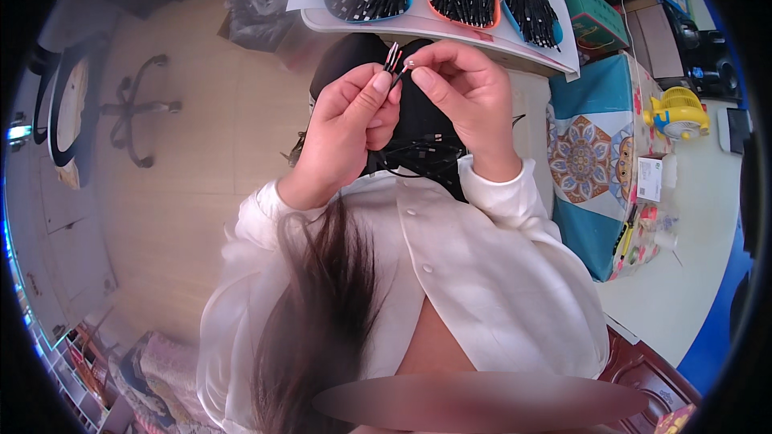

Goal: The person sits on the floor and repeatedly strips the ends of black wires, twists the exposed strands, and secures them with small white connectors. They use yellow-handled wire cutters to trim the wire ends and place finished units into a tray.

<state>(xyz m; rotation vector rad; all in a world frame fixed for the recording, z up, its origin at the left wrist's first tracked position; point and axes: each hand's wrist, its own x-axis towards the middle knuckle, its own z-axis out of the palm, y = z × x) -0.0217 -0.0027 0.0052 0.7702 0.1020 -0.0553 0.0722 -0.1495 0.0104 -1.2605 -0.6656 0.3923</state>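
Observation:
My left hand (347,116) is closed round a few thin black cables (392,59), whose bare metal and reddish tips stick up past the thumb. Close beside it, the thumb and forefinger of my right hand (474,96) pinch the small pale end (408,65) of one cable. What exactly lies between those fingertips is too small to make out. More black cables (426,153) with small metal ends lie across my lap, under both hands.
Ahead, a white table (322,22) bears two blue trays and an orange tray (481,26), all heaped with black cables. At right are a patterned cloth cover (591,153), a yellow fan (679,112) and a green box (593,14). A chair base (129,106) stands left.

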